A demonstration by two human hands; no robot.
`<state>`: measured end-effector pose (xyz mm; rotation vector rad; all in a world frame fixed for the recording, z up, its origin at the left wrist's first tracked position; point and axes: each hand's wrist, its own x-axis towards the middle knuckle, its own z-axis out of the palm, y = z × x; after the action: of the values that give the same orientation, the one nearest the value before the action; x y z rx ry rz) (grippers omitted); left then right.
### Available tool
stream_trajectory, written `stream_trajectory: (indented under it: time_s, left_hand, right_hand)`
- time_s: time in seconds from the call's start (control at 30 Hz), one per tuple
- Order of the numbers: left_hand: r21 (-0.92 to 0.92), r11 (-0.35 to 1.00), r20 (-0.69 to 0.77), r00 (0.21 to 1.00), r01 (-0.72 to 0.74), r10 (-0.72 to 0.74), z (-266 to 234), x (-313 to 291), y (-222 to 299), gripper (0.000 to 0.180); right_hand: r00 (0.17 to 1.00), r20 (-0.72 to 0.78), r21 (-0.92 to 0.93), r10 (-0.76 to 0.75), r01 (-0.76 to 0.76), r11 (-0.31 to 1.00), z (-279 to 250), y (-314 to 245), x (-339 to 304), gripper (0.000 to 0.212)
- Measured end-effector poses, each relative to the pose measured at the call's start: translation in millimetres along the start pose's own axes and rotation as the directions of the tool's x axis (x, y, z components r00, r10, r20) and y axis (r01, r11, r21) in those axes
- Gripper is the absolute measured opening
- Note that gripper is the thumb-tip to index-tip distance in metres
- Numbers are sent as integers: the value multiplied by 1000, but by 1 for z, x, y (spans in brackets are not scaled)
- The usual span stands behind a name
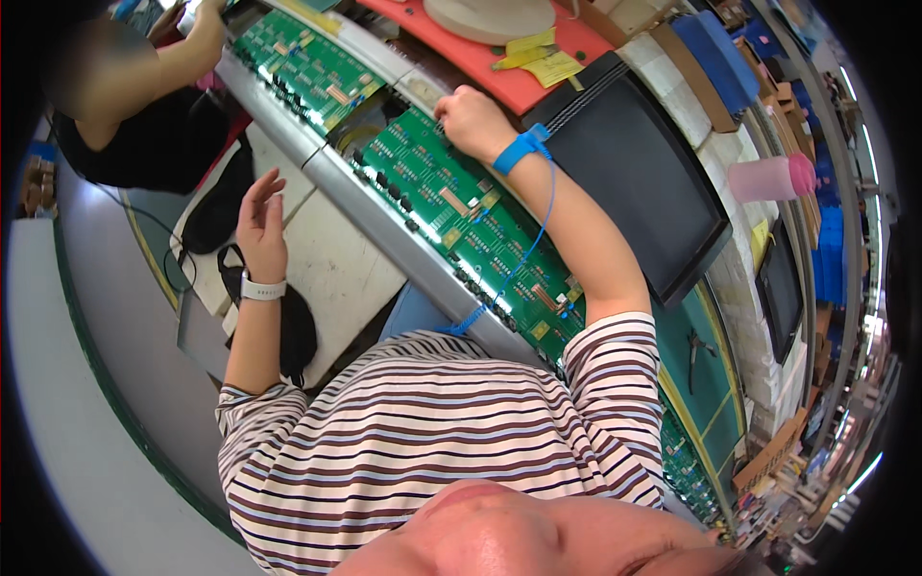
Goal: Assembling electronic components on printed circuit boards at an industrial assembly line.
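Silver rail slants from upper left to lower centre. Green circuit board beside it, mid-frame; long axis runs upper left to lower right, lower-right end hidden behind striped sleeve. Right hand, upper centre, at board's upper end: fingers bent, close together, tips hard to make out; cannot tell if clamped on anything. Left hand, left of centre, well apart from board: fingers loosely curled, thumb apart.
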<state>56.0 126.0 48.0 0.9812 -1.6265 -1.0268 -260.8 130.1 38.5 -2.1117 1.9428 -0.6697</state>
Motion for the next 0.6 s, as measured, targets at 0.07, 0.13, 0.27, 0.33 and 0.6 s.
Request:
stream_trajectory:
  time_s: [0.07,0.13,0.27,0.33,0.6]
  left_hand:
    - [130,992,-71,997,-4,13,-36,-16,-28,28]
    - [348,937,-103,995,38,-2,-86,-38,-62,27]
    - [760,645,-86,996,75,-13,-160,-83,-100,22]
    - [820,568,85,996,-67,-6,-175,-101,-116,22]
    - [814,575,160,983,-79,-91,-154,-129,-95,32]
  right_hand:
    - [1000,-5,-9,-31,30,999,-1,0,1,18]
    - [1000,-14,-23,-26,26,999,0,-3,-1,17]
    - [990,-63,-87,-123,117,989,-2,-1,-2,17]
    - [993,-60,-31,-105,103,994,-8,0,-6,15]
    - [990,123,134,63,-79,988,-9,-16,-8,17]
